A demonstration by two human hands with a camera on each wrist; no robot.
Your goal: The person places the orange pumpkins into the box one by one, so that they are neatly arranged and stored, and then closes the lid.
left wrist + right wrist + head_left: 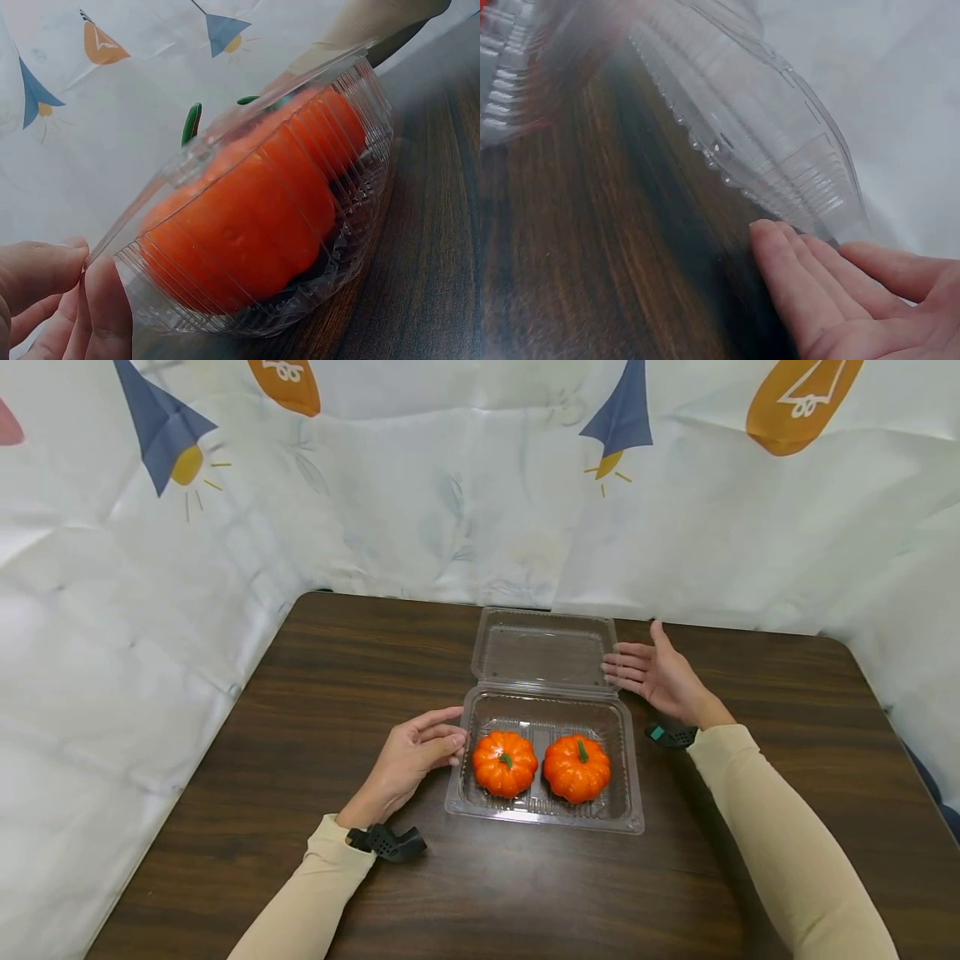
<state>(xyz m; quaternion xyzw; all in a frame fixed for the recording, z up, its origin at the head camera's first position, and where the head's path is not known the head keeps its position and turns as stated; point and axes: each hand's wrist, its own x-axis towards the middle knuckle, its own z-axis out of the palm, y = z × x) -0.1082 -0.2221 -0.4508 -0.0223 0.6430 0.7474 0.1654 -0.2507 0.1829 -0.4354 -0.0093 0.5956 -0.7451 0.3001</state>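
Note:
A clear plastic clamshell container [633, 793] lies open on the dark wooden table [315, 693], its lid [543, 652] folded back flat. Two small orange pumpkins [504, 763] [576, 767] with green stems sit side by side in the base. My left hand [453, 735] rests on the table with loosely bent fingertips against the base's left rim; in the left wrist view my left hand [82, 292] meets the rim corner beside the near pumpkin [247, 225]. My right hand [626, 670] is flat, its straight fingers touching the lid's right edge; the right wrist view shows the lid [765, 127] just above my fingers [802, 277].
A white cloth with blue and orange prints [622, 418] hangs behind and to the left of the table. The table's left edge [195, 777] runs close to the cloth. Bare wood lies in front of the container [525, 893].

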